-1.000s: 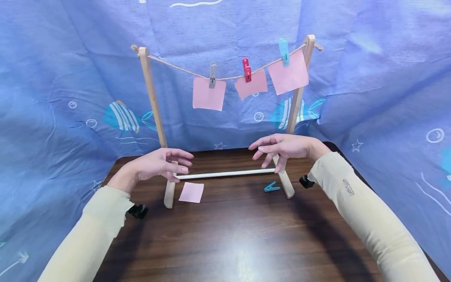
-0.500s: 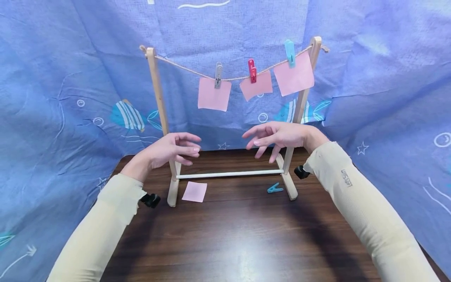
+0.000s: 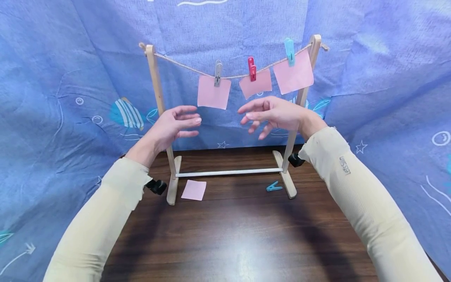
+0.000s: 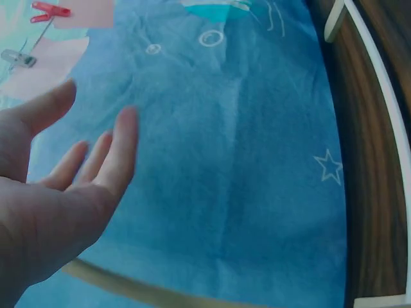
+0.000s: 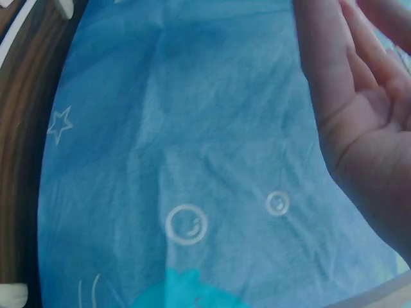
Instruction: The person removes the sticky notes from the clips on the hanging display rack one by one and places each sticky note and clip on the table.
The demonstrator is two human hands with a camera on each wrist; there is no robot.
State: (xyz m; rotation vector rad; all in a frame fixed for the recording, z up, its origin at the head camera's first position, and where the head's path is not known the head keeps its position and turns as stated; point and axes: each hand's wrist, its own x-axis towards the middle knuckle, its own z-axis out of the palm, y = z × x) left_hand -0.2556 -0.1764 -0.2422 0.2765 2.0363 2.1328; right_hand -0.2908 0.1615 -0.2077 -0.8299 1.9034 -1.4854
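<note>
My left hand (image 3: 174,126) is raised before the left post, fingers loosely spread and holding nothing. Opposite it, my right hand (image 3: 276,114) hangs in the air below the middle paper, also with relaxed, bare fingers. Above them a rope (image 3: 179,67) carries three pink papers. A grey clothespin (image 3: 218,73) holds the left pink paper (image 3: 212,96). The middle pink paper (image 3: 260,84) hangs by a red clothespin (image 3: 252,69), and the right pink paper (image 3: 296,76) by a light blue clothespin (image 3: 289,51). The left wrist view shows the red clothespin (image 4: 51,11) beyond the thumb.
A wooden stand (image 3: 157,80) with a white crossbar (image 3: 229,172) rises from the dark table (image 3: 225,235). On the tabletop lie a loose pink paper (image 3: 193,190) near the left foot and a blue clothespin (image 3: 273,187) near the right foot. A blue fish-print cloth (image 3: 88,47) hangs behind.
Both my hands have risen from near the crossbar to just below the hanging papers, the left also moving rightward. The papers and clothespins keep their places; the head view has shifted slightly.
</note>
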